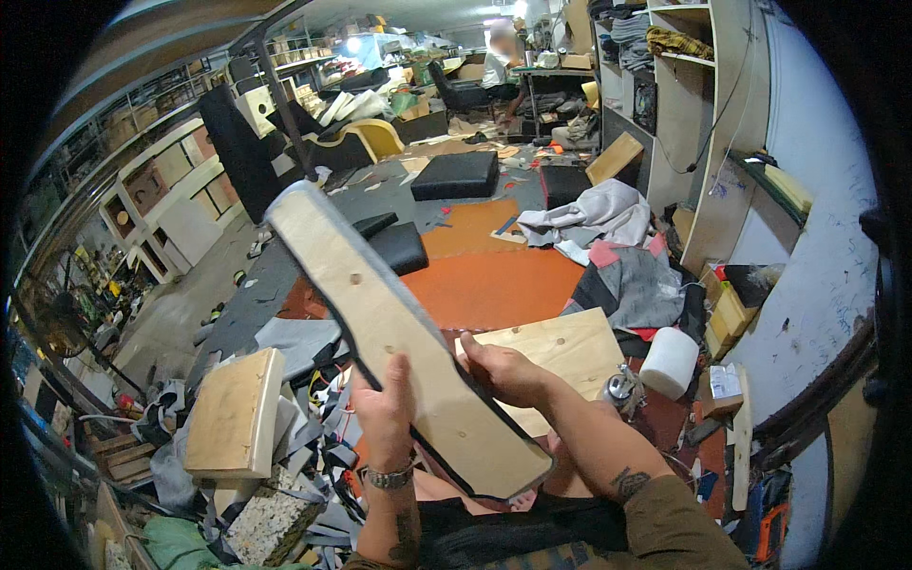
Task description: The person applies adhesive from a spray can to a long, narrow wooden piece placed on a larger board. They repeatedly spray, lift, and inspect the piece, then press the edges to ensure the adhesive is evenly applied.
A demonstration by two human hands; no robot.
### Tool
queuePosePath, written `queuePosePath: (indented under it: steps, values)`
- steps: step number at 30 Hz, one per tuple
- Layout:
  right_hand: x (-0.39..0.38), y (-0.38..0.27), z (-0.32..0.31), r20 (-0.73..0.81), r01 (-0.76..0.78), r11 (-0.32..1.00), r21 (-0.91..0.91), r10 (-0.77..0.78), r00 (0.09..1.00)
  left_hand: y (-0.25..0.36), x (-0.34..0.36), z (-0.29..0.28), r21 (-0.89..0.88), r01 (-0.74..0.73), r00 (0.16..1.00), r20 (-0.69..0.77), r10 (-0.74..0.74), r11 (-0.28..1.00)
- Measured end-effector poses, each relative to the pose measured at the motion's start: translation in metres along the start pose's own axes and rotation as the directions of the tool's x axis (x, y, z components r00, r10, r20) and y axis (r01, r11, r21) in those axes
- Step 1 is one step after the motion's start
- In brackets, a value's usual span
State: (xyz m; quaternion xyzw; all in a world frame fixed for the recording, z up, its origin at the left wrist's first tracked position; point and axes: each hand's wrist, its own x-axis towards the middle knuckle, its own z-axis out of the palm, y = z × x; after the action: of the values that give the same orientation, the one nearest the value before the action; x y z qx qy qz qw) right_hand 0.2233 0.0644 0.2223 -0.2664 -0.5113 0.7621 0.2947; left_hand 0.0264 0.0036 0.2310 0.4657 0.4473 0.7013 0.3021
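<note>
A white roll (669, 364) lies right of the right hand (503, 369), a padded board (233, 415) left of the left hand (384, 410). Both hands clamp a slanting wooden panel (394, 318).

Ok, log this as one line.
left grip: wooden panel, left edge; right grip: same panel, right edge; panel: held aslant; nearby: white roll

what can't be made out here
Head view:
Far face of the long pale wooden panel with black edging: turned away.
Most fingers of the left hand and right hand: behind that panel.
Left part of the flat pale wooden board: behind panel and right hand.
Distant person in white: head blurred.
</note>
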Motion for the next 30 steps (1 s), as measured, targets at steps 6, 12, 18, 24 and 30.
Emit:
queuePosePath:
  steps: [6,12,18,24,30]
  values:
    - [-0.002,-0.010,-0.003,-0.287,0.174,0.952,0.252,-0.099,0.953,-0.009,-0.016,0.043,-0.107,0.111,0.985,0.146,-0.095,0.988]
    - [0.001,-0.007,-0.025,-0.157,0.206,0.697,-0.686,-0.420,0.894,-0.012,-0.017,0.043,-0.069,0.116,0.984,0.141,-0.105,0.991]
    - [-0.008,-0.004,-0.010,-0.071,0.141,0.388,-0.911,-0.485,0.872,-0.005,-0.014,0.030,-0.027,0.065,0.997,0.045,-0.064,0.997]
    - [-0.014,0.000,0.003,0.103,0.300,0.416,-0.859,-0.433,0.895,0.004,0.000,0.004,-0.078,0.000,0.997,-0.077,-0.006,0.997]
    - [-0.011,0.004,-0.001,0.065,0.303,0.839,-0.452,-0.308,0.949,-0.002,-0.009,0.003,-0.030,0.117,0.991,0.063,-0.115,0.993]
